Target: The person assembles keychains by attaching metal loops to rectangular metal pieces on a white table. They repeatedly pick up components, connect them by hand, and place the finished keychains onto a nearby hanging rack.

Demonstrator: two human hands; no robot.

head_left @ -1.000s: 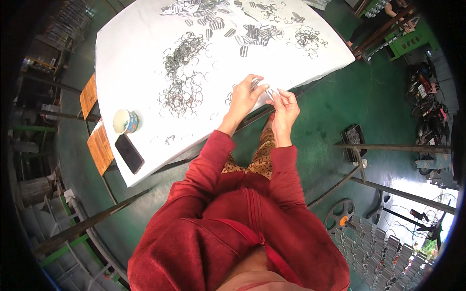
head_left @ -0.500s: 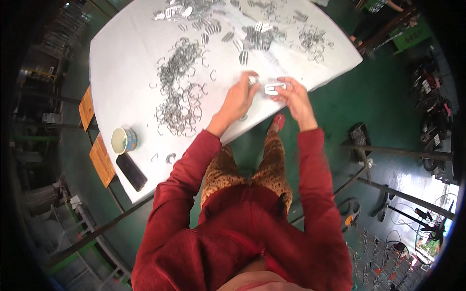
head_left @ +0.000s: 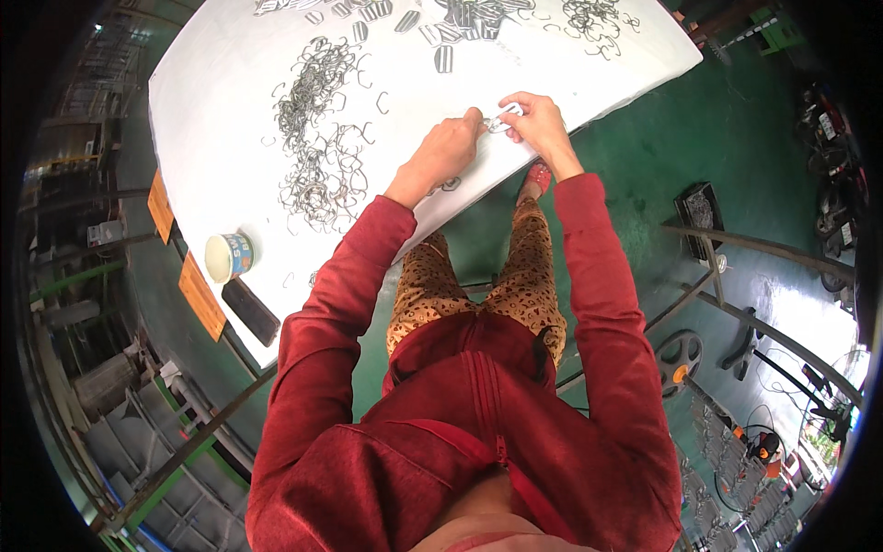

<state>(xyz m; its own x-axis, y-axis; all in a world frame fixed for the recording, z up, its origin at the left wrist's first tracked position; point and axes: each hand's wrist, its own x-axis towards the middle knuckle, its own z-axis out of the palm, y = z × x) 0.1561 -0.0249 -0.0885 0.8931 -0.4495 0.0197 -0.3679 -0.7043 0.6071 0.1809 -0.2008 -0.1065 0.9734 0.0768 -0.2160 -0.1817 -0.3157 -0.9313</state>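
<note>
The head view shows the pale slotted piece [head_left: 510, 115] between the person's two hands, over the near edge of the white table [head_left: 212, 120]. The right hand [head_left: 544, 129] pinches it between thumb and fingertips, the piece jutting leftward from that grip. The left hand [head_left: 441, 155] is at the piece's left end, its fingers curled in and their tips just beside it; whether they grip anything cannot be told. Below the left hand, near the edge, lies a small clump of rings [head_left: 450, 184]. Farther left spreads a long heap of dark open rings [head_left: 322, 166], and beyond the hands a pile of striped slotted pieces [head_left: 474, 17].
</note>
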